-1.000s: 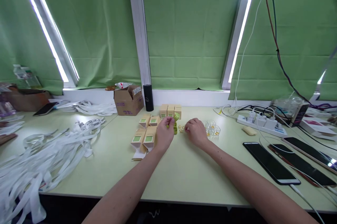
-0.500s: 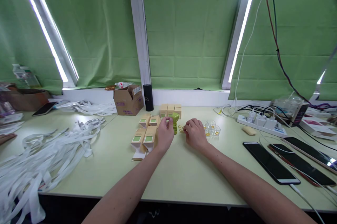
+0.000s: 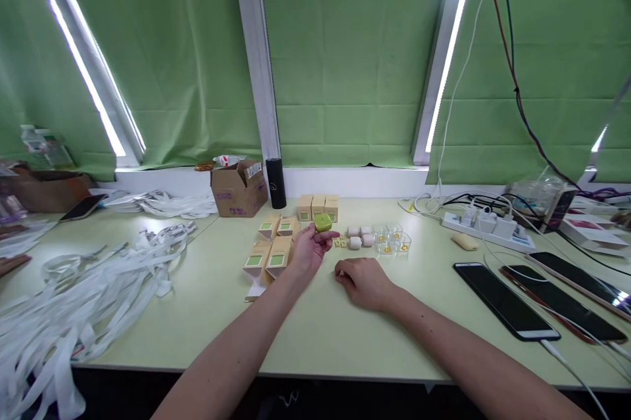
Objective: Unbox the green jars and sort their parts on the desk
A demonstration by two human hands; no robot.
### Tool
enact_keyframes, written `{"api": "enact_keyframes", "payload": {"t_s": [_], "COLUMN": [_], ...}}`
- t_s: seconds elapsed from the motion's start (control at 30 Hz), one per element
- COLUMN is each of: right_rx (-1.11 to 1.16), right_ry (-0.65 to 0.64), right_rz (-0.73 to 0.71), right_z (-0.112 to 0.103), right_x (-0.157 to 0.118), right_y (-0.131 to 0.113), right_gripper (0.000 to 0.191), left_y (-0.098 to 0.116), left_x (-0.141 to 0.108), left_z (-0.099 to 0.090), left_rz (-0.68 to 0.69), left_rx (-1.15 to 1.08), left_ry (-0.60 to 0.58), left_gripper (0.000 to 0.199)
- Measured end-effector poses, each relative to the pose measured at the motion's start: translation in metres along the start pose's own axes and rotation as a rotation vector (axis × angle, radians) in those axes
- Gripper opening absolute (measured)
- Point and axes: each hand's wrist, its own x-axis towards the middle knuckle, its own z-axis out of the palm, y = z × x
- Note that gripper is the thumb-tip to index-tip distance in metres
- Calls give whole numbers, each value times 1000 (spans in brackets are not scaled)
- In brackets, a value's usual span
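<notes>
My left hand is closed on a small lime-green rounded case, one finger stretched out to the right. Its exact kind does not show. Low on the table to the right, my right hand rests with curled fingers; whatever they hold, if anything, is hidden. Between and beyond the hands lie tiny yellow pieces, several pale pinkish cylinders and several small clear containers with gold-coloured bits inside. Kraft-paper boxes with green labels stand just left of my left hand.
More small boxes stand in a row at the back, near a black cylinder and an open carton. White straps cover the left side. Phones, cables and a power strip lie right. Another person's hand shows at far left.
My right hand has drawn back toward me from the yellow pieces, uncovering the pale cylinders. My left hand has turned the green case, so its top now faces me.
</notes>
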Motion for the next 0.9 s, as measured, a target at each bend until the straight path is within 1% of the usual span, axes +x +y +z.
{"api": "enact_keyframes", "payload": {"t_s": [0.13,0.23,0.33,0.43,0.53,0.57,0.6,0.67,0.73,0.8,0.9], "right_rx": [17,31,43,57,68,70,71,71,68,61,47], "right_ry": [-6,-12,-13,-16,-14,-11,-8,-7,-8,-6,-3], "right_rz": [-9,-15,-13,-2,3,3,2,4,5,3,-2], "right_z": [-2,-2,-3,-5,-6,-6,-5,-5,-5,-5,-5], "right_x": [-1,-1,-1,-1,-1,-1,-1,-1,-1,-1,-1], "right_y": [2,2,1,0,0,0,0,-1,-1,-1,-1], "right_gripper": [14,14,16,17,17,18,18,18,17,17,18], "left_y": [0,0,2,11,28,34,40,48,51,46,34], "left_x": [1,0,-6,-12,-17,-18,-19,-20,-21,-22,-24], "left_z": [-3,-3,-1,5,11,13,14,14,9,1,-13], "left_rz": [32,86,182,363,602,658,686,682,644,584,503], "left_rx": [53,146,345,697,1218,1389,1530,1749,1894,1988,2077], "left_ry": [-50,-62,-85,-96,-59,-46,-46,-104,-179,-223,-269], "left_gripper": [12,23,33,31,23,21,21,26,30,30,25]}}
